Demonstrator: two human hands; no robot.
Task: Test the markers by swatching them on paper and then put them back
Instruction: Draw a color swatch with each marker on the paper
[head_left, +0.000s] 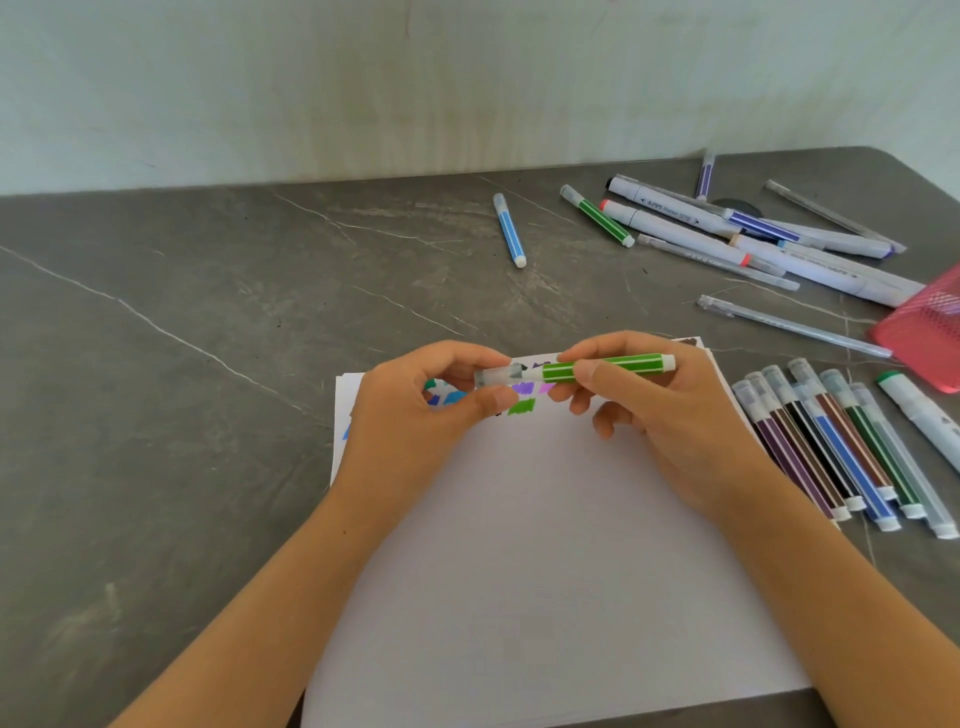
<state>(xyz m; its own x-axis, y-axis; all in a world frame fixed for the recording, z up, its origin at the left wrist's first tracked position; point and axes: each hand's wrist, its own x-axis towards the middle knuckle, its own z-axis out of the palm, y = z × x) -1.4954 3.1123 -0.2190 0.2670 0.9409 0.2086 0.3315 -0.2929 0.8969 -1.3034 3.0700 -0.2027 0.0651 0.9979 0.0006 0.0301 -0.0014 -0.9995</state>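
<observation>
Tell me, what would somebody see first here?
In the middle, above the white paper, the left hand pinches a clear cap and the right hand holds a light green marker. Beneath them sit colour swatches, and a row of markers lies at the right.

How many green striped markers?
3: light green marker in left hand and right hand, green marker beside the far pile, dark green marker in the near row. More may be hidden.

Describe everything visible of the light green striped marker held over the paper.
The light green plastic marker has white lengthwise stripes, a white end plug and a translucent cap over its tip. It lies roughly level above the swatched white paper sheet. The left hand pinches the cap; the right hand grips the barrel.
</observation>
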